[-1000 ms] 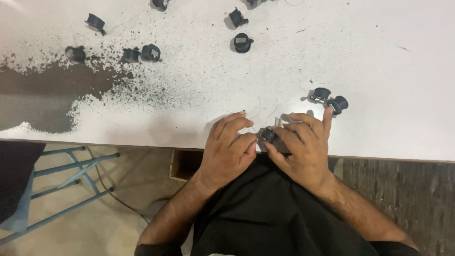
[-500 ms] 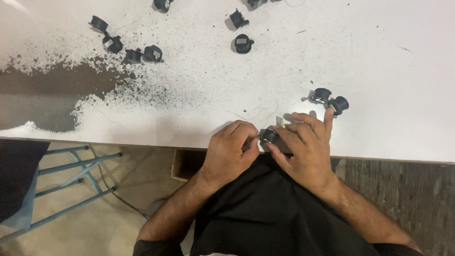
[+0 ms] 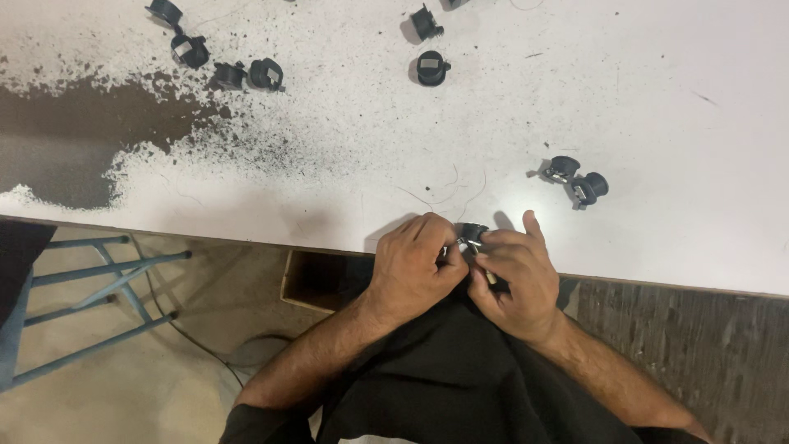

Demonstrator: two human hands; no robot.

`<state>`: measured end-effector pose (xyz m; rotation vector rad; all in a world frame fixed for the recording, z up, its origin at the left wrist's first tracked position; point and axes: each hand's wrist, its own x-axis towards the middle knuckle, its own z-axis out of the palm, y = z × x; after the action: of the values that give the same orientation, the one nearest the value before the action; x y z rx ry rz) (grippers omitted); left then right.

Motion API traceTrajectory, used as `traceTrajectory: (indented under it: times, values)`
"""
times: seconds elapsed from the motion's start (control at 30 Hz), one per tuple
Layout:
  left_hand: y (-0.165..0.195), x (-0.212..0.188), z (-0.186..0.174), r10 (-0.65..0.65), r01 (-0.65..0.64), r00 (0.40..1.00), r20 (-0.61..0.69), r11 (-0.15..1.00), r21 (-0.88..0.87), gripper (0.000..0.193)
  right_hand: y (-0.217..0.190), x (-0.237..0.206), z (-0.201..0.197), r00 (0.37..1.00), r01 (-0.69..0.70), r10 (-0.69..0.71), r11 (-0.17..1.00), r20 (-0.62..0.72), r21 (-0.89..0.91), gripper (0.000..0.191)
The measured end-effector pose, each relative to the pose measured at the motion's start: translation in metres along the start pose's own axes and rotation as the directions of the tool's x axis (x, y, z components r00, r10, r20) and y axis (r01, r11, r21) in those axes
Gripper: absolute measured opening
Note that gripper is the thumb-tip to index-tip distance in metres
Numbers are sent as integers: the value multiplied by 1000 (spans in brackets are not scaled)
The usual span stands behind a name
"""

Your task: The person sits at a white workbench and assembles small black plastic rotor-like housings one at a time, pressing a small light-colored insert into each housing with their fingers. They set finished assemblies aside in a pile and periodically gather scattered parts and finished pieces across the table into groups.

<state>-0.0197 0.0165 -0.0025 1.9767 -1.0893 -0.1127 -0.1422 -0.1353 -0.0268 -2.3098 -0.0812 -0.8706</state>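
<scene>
White tabletop (image 3: 625, 74), its paint worn dark at the left, carries scattered small black parts (image 3: 431, 67). At its near edge the left hand (image 3: 415, 263) and right hand (image 3: 514, 275) meet, fingers of both pinched together on one small black part (image 3: 472, 233)

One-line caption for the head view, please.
Both hands, left hand and right hand, pinch a small black round part at the white table edge.

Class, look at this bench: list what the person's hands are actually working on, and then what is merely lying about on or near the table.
In hand:
- small black part, pinched between left hand and right hand

Lying about:
- pair of black parts on the white table
- black parts at the far edge
- blue stool frame
</scene>
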Motion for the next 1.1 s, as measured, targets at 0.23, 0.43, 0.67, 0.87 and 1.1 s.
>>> traceTrajectory:
  times: [0.23, 0.43, 0.67, 0.87, 1.1]
  values:
    - [-1, -1, 3, 13, -13, 1000, -2, 1000, 7, 18, -1, 0, -2, 1000, 14, -14, 1000, 3, -8, 29]
    - [0, -2, 6, 64, -66, 997, -33, 997, -34, 18, -3, 0, -3, 1000, 11, -10, 999, 13, -35, 30]
    - [-10, 39, -18, 146, -148, 989, 23, 968, 203, 14, 13, 12, -22, 998, -43, 54, 974, 45, -221, 30]
    - [-70, 161, -45, -74, 32, 995, 68, 877, 480, 55, 39, 32, -42, 972, -236, 218, 913, -91, -332, 24]
    - [-54, 133, -48, -197, 160, 894, 402, 979, 124, 33, 19, 30, -46, 984, -178, 166, 928, -62, -327, 28]
